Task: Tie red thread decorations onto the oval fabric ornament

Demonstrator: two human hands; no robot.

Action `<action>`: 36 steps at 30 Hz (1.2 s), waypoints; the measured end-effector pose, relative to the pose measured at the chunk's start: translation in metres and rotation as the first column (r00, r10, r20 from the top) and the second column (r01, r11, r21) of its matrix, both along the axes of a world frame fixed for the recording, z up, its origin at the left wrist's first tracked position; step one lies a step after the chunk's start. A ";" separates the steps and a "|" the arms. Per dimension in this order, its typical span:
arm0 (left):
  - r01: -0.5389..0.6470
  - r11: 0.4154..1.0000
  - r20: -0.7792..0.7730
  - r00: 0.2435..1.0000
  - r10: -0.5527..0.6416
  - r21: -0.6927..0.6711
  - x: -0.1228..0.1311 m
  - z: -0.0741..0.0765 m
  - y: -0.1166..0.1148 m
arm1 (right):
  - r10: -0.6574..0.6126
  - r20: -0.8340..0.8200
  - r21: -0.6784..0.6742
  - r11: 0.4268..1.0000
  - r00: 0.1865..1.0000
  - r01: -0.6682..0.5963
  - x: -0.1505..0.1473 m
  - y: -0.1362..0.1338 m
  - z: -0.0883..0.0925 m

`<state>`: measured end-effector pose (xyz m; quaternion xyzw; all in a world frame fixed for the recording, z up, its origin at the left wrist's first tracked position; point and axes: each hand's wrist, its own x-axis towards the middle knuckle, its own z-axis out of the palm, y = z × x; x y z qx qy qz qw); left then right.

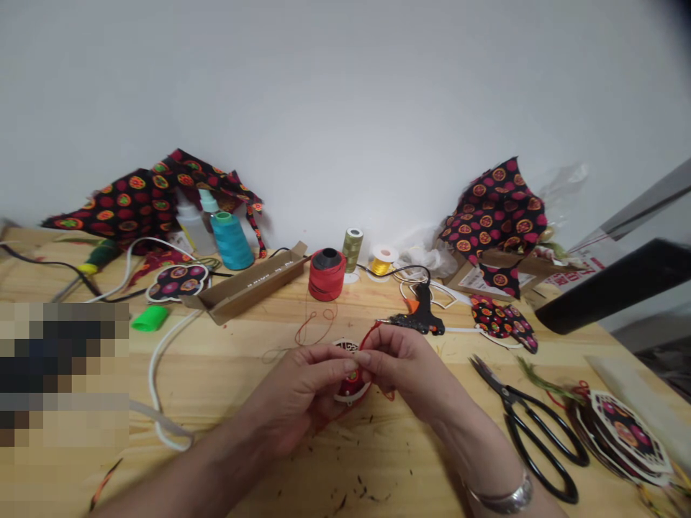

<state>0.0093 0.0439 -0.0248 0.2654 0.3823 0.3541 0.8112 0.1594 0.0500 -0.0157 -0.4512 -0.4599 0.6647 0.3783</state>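
Observation:
Between my hands is a small ornament (350, 388) with a pale rim, dark patterned fabric and a cut-out lattice top. My left hand (302, 381) is closed around its left side, thumb pressing at the front. Thumb and forefinger of my right hand (399, 363) pinch together at the ornament's upper right, where a red cord (372, 331) loops over the fingers. More of the cord hangs below the ornament. The fingertips meet and hide the exact point of grip.
Behind my hands stand a red thread spool (327, 277), an olive spool (353, 250) and a long cardboard box (253, 284). A black glue gun (418, 314) lies beyond my right hand. Black scissors (532, 424) and stacked fabric ornaments (626, 435) lie right; a white cable (156, 381) curves left.

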 end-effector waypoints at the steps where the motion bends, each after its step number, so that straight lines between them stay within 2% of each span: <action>1: -0.001 1.000 -0.001 1.000 0.001 0.000 0.000 0.000 0.000 | 0.000 0.007 0.001 1.000 1.000 0.000 0.000 0.000 0.000; 9: -0.022 0.999 -0.063 0.998 0.024 0.035 -0.001 -0.004 0.000 | -0.015 0.041 0.010 1.000 0.999 0.015 0.000 0.001 -0.005; 14: -0.060 0.996 -0.054 0.996 0.064 0.066 -0.003 -0.002 0.001 | 0.014 0.045 0.055 0.998 0.999 -0.017 0.003 0.001 -0.006; 19: -0.110 0.992 -0.122 0.986 0.117 0.067 -0.004 -0.001 0.002 | 0.025 0.284 0.192 0.978 0.958 -0.082 0.008 0.002 -0.002; 23: -0.143 0.987 -0.157 0.976 0.153 0.078 -0.004 -0.004 0.003 | -0.076 0.472 0.307 0.948 0.878 -0.083 0.010 0.002 -0.001; 28: -0.178 0.982 -0.167 0.968 0.186 0.063 -0.003 -0.004 0.004 | -0.146 0.533 0.376 0.923 0.834 -0.078 0.006 -0.004 -0.001; 32: -0.171 0.983 -0.141 0.974 0.179 0.064 -0.003 -0.003 0.004 | -0.161 0.559 0.472 0.868 0.813 -0.153 -0.003 -0.013 0.000; 34: -0.170 0.984 -0.110 0.978 0.175 0.053 -0.003 -0.003 0.004 | -0.153 0.622 0.521 0.813 0.768 -0.259 -0.007 -0.018 0.000; 36: -0.180 0.983 -0.097 0.978 0.184 0.045 -0.004 -0.002 0.004 | -0.155 0.711 0.545 0.738 0.686 -0.398 -0.009 -0.021 -0.001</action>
